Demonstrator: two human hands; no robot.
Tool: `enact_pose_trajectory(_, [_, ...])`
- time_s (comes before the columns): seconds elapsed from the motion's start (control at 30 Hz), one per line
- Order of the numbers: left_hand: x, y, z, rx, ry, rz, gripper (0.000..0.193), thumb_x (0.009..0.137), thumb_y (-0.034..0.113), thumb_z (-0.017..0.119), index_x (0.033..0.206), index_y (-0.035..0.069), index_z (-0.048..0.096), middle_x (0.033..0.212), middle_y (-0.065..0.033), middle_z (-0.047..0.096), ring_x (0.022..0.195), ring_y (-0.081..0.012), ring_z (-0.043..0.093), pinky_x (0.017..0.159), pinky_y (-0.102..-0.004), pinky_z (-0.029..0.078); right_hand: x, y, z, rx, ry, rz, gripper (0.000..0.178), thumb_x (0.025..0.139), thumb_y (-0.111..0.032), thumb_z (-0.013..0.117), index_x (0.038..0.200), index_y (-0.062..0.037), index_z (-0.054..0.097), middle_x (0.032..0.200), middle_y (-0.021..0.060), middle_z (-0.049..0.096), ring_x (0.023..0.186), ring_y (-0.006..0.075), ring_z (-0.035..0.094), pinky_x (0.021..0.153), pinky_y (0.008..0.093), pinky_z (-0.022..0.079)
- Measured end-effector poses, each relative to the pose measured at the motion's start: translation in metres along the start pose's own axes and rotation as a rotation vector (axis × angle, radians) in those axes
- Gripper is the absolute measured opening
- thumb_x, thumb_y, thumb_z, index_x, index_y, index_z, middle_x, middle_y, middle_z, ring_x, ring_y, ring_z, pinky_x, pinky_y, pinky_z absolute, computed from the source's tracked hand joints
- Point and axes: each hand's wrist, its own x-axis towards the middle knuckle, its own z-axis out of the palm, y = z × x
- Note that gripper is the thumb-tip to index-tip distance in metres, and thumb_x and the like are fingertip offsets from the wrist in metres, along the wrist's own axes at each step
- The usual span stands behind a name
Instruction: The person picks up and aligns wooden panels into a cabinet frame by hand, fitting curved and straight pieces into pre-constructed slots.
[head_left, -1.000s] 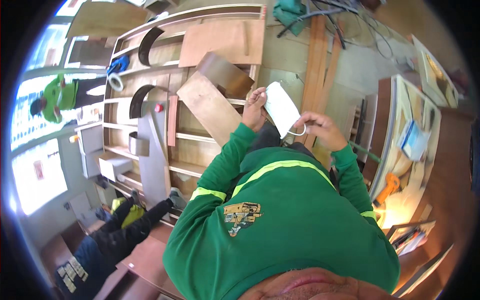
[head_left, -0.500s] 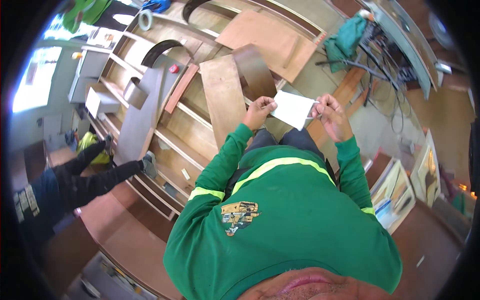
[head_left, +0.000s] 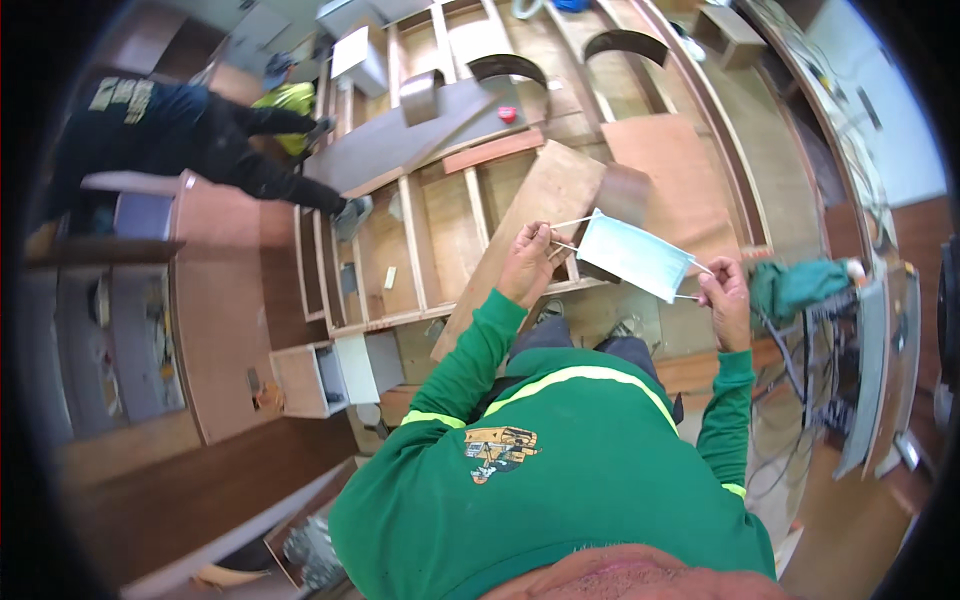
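A light blue face mask (head_left: 635, 255) is stretched out in front of me between my two hands. My left hand (head_left: 527, 262) pinches the white ear loop at the mask's left end. The loop at the other end is gripped by the fingers of my right hand (head_left: 727, 295). Both loops are pulled taut, and the mask hangs slightly tilted, lower on the right. Below the mask lie a pale wooden board (head_left: 535, 235) and a brown curved panel (head_left: 630, 195) on a wooden frame.
A large wooden frame (head_left: 427, 240) with several open bays spreads ahead. On it are a grey panel (head_left: 390, 140), curved dark strips (head_left: 510, 66) and a red round object (head_left: 507, 114). A person in dark clothes (head_left: 190, 140) leans over its left side. Cables and green cloth (head_left: 800, 288) lie right.
My view has turned, shifting the frame and the other person. My hands have moved apart, drawing the loops out on both sides. The mask now shows its blue side instead of white.
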Motion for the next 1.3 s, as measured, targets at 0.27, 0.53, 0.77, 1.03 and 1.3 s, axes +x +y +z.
enact_pose_trajectory(0.27, [-0.081, 0.081, 0.027, 0.331, -0.153, 0.175, 0.035, 0.098, 0.020, 0.070, 0.126, 0.007, 0.055, 0.091, -0.0006, 0.061, 0.077, -0.0097, 0.061, 0.068, -0.0271, 0.054, 0.049, -0.068, 0.035, -0.414, -0.196, -0.137, 0.017, 0.101, -0.020, 0.063, 0.102, -0.0031, 0.062, 0.082, -0.0018, 0.054, 0.068, 0.0056, 0.048, 0.060, 0.0233, 0.044])
enact_pose_trajectory(0.53, [-0.148, 0.122, -0.003, 1.016, -0.024, 0.128, 0.025, 0.100, 0.028, 0.069, 0.105, 0.005, 0.061, 0.090, 0.0011, 0.062, 0.080, -0.0060, 0.056, 0.068, -0.0232, 0.047, 0.070, -0.105, 0.145, 0.021, -0.208, -0.154, 0.028, 0.106, -0.031, 0.057, 0.092, -0.0081, 0.060, 0.077, -0.0020, 0.057, 0.067, 0.0074, 0.053, 0.062, 0.0222, 0.045])
enact_pose_trajectory(0.77, [-0.184, 0.151, -0.011, 0.584, 0.110, 0.323, 0.018, 0.101, 0.024, 0.066, 0.104, 0.007, 0.061, 0.085, 0.0004, 0.059, 0.073, -0.0075, 0.055, 0.066, -0.0238, 0.047, 0.067, -0.136, 0.190, 0.663, -0.641, 0.190, 0.021, 0.109, -0.026, 0.048, 0.102, -0.0080, 0.056, 0.081, -0.0031, 0.048, 0.079, 0.0102, 0.054, 0.073, 0.0333, 0.055])
enact_pose_trajectory(1.03, [-0.285, 0.185, 0.091, -0.102, 0.030, 0.660, 0.019, 0.099, 0.011, 0.058, 0.083, 0.002, 0.063, 0.075, -0.0038, 0.053, 0.055, -0.0102, 0.047, 0.049, -0.0278, 0.051, 0.052, -0.239, 0.190, 0.756, -1.111, 0.008, 0.017, 0.106, -0.025, 0.053, 0.109, -0.0085, 0.057, 0.076, -0.0054, 0.041, 0.066, 0.0088, 0.045, 0.060, 0.0273, 0.045])
enact_pose_trajectory(1.3, [-0.298, 0.199, 0.210, 0.507, -1.114, 0.698, 0.027, 0.096, 0.026, 0.069, 0.118, 0.013, 0.075, 0.109, -0.0067, 0.066, 0.089, -0.0207, 0.065, 0.075, -0.0370, 0.050, 0.012, -0.329, 0.152, 0.872, -1.925, -0.661, 0.010, 0.090, -0.007, 0.069, 0.093, -0.0156, 0.072, 0.073, -0.0046, 0.061, 0.066, 0.0067, 0.060, 0.065, 0.0304, 0.044])
